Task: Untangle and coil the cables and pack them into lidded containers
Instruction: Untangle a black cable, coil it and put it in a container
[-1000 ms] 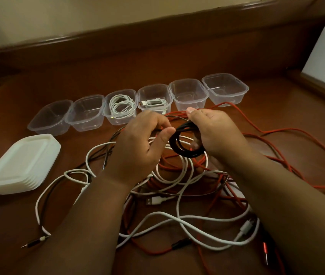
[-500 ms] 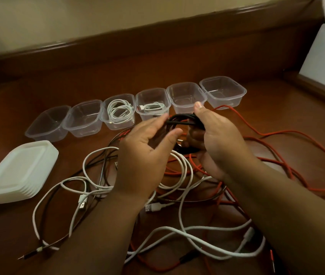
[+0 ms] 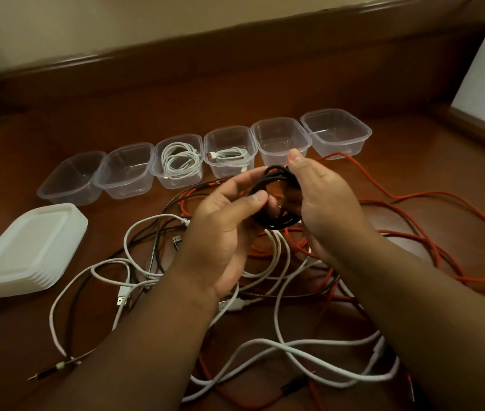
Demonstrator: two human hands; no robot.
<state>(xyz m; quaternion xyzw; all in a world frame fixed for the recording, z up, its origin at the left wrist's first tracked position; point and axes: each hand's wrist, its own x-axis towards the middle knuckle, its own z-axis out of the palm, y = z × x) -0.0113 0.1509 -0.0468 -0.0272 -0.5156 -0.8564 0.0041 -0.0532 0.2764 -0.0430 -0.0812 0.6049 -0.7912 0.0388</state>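
Item: black cable, coiled in small loops, held above the middle of the counter over the loose tangle.
Handling, as judged: keep loops even and pinched; tuck the free end before lowering into an empty container at the far edge.
Right hand: fingers curled round the coil's right side, thumb up.
Left hand: thumb and fingers pinching the coil's left side, palm turned inward.
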